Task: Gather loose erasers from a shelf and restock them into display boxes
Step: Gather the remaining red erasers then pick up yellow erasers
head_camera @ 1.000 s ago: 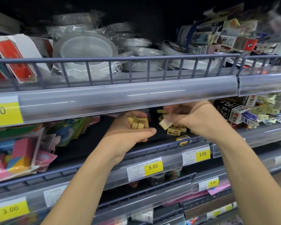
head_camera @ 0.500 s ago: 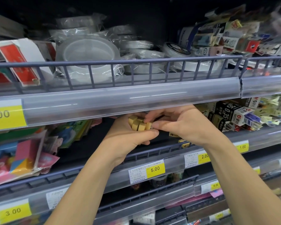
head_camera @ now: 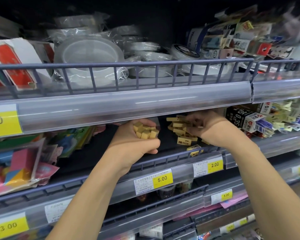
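Observation:
My left hand (head_camera: 135, 144) grips a bundle of several tan erasers (head_camera: 145, 131), their square ends facing me, just under the upper shelf's price rail. To its right lies a loose pile of the same tan erasers (head_camera: 177, 126) on the dark shelf floor. My right hand (head_camera: 208, 129) reaches into that pile with its fingers curled among the erasers; the frame does not show whether they hold any. A few more erasers (head_camera: 185, 142) lie near the wire front rail. No display box is in view.
The upper shelf's clear price rail (head_camera: 128, 104) hangs low over both hands. Wire front rail (head_camera: 163, 160) borders the eraser shelf. Colourful packets (head_camera: 21, 163) lie at left, lead refill boxes (head_camera: 246, 116) at right, tape rolls (head_camera: 88, 58) above.
My right hand has moved away from my left hand, rightward, back into the loose eraser pile. My left hand keeps its bundle and has hardly moved.

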Motion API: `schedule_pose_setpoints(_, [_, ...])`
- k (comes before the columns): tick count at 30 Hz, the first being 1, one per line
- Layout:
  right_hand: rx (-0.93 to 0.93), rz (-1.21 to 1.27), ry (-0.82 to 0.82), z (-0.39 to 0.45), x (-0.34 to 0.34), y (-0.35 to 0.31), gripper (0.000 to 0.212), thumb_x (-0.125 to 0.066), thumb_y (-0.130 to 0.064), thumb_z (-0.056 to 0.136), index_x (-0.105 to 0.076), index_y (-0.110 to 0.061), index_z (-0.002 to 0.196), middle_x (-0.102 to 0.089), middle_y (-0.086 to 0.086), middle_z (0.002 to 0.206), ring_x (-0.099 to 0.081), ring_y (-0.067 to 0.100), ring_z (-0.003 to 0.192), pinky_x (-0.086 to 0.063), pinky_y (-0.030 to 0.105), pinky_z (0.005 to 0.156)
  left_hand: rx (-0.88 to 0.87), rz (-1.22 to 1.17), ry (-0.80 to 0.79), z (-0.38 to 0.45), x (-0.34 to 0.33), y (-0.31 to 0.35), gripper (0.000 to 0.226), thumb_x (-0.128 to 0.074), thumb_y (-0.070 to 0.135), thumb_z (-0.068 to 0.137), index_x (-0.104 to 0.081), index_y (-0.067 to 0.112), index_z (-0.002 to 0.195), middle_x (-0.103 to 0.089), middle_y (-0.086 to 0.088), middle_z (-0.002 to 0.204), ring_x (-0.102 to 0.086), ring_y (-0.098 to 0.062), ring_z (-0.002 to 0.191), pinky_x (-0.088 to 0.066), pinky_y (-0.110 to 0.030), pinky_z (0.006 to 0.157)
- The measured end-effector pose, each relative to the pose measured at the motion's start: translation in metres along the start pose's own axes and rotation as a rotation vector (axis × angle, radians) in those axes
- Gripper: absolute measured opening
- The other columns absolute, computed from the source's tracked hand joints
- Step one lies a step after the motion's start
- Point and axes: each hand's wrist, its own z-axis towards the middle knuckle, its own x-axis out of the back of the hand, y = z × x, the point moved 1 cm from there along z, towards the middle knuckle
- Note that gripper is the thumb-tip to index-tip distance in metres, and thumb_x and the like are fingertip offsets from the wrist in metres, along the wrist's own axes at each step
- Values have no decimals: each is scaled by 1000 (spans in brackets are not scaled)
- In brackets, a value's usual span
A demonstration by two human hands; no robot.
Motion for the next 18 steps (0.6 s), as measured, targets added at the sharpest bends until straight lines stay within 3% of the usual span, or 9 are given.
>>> schedule_pose_setpoints(2, [-27,-151,-77,2,-3,0,41,-66,-32,94,-59,-32,135,-65,0,129,-65,22,105,-54,27,88,9,-8,7,0,0,0,41,-81,-5,70,-77,23,98,-78,-2,87,-77,-12,75,-65,-32,68])
schedule_pose_setpoints(4, [-25,-158,-97,6,-7,1,42,-67,-27,94,-58,-29,135,-62,2,136,-62,25,115,-50,28,94,9,-9,7,0,0,0,41,-81,-7,71,-77,23,99,-78,-3,88,-77,-13,76,-65,-33,69])
schedule_pose_setpoints(9, [-28,-146,-62,15,-15,7,43,-69,-25,92,-60,-22,134,-65,3,126,-62,23,110,-51,30,93,6,-22,9,-2,-1,-1,42,-81,-6,69,-76,22,99,-78,-3,89,-76,-12,75,-65,-35,69])
schedule_pose_setpoints(14, [-23,-73,-2,19,-20,12,19,-70,-25,90,-60,-34,104,-67,-2,114,-63,21,101,-56,35,87,7,-17,16,-1,0,-1,41,-82,-5,70,-76,23,99,-77,3,81,-76,-10,69,-66,-36,71])
schedule_pose_setpoints(16, [12,28,74,14,-22,11,21,-68,-22,90,-61,-33,106,-68,-6,110,-64,18,100,-56,37,88,-5,-15,28,-2,0,1,40,-82,-5,71,-76,25,98,-77,3,81,-76,-9,70,-66,-35,71])
schedule_pose_setpoints(18, [76,243,186,1,-22,5,22,-70,-21,89,-63,-31,108,-69,-14,100,-64,8,96,-55,27,86,-34,3,42,-7,2,4,40,-82,2,69,-75,27,99,-77,5,80,-77,-10,71,-66,-37,75])
